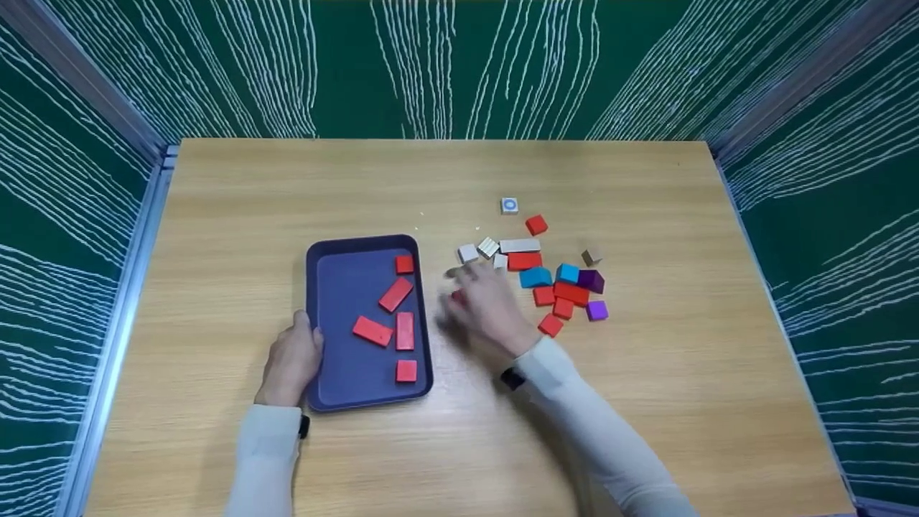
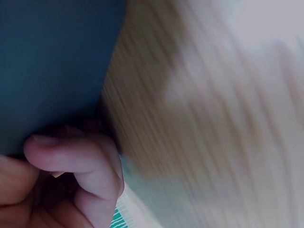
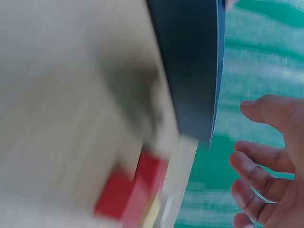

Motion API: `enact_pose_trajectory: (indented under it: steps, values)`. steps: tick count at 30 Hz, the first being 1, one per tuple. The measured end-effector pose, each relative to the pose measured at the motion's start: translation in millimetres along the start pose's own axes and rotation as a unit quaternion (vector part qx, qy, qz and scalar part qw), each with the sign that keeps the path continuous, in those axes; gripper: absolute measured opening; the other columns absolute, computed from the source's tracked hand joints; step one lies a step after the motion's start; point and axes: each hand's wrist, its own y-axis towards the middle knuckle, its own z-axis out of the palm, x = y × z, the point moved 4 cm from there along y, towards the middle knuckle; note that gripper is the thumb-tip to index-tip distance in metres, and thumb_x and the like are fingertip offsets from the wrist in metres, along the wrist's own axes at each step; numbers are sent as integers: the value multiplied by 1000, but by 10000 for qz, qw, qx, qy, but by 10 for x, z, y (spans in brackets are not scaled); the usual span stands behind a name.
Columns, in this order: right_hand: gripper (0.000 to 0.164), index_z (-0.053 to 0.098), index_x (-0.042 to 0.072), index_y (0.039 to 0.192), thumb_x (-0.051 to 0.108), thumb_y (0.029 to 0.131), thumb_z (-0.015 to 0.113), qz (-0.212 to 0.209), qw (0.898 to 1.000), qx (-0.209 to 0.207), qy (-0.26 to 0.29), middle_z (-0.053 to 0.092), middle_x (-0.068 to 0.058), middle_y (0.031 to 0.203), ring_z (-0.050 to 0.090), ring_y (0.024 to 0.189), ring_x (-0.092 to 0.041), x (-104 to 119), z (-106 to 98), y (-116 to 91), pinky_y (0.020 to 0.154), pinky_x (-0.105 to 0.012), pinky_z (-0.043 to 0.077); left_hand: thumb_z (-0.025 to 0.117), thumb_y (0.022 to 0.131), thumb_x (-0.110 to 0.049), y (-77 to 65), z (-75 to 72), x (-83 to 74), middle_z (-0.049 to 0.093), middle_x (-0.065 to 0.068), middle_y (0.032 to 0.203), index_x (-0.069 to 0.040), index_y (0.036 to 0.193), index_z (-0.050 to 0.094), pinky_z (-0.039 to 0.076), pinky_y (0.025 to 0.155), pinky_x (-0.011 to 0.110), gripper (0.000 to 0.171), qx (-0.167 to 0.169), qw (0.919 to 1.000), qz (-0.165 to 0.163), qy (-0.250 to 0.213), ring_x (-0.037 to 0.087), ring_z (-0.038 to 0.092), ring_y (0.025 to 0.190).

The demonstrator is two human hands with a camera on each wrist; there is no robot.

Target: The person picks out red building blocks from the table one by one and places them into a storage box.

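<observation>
At the left side of a dark blue rectangular tray [image 1: 337,287], my left hand [image 1: 291,359] grips the rim. In the left wrist view its fingers [image 2: 71,154] curl against the tray wall [image 2: 57,61]. My right hand [image 1: 488,305], partly blurred, hovers between the tray and the scattered blocks. The right wrist view shows its fingers [image 3: 263,180] spread and loosely bent, with nothing between them. A red block [image 1: 458,296] shows just beside these fingers in the head view. Several red blocks [image 1: 372,331] lie in the tray, mostly along its right half.
Right of the tray lies a loose group of blocks: red [image 1: 571,294], blue [image 1: 535,277], purple [image 1: 596,310] and white [image 1: 519,245]. A white block with a blue ring [image 1: 509,206] sits behind them. Green walls with white streaks [image 1: 416,72] border the wooden table [image 1: 632,431].
</observation>
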Motion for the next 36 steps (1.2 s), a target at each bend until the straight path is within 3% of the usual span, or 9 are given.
enact_pose_trajectory:
  steps: [6,13,25,36]
  values:
    - [37,66,5,123,28,94,70,948,9955,34,4,60,-14,115,52,104,-33,-569,-159,-44,89,-49,38,42,106,-18,-3,6,28,61,28,99,4,122,42,49,69,53,27,48,9999,-85,-47,41,64,87]
    - [37,66,3,118,26,90,75,1669,9839,-450,-464,59,-21,114,55,104,-40,-1087,-311,-157,86,-58,39,43,106,-18,-19,7,31,61,28,97,4,121,42,49,66,52,26,46,10000,-65,-25,39,63,83]
    - [60,59,0,114,51,87,73,2424,9628,110,-1191,60,-27,112,54,102,-45,-1226,-119,-169,88,-63,40,44,105,-16,-9,18,17,61,29,94,4,118,43,49,62,52,24,-93,10000,12,-8,39,63,79]
    - [65,56,-1,106,59,85,72,2520,9596,-145,-1240,59,-21,91,56,86,-42,-1212,-70,-122,75,-57,43,45,105,-15,7,8,12,61,29,94,4,117,43,49,65,55,23,-170,9998,53,29,44,64,82]
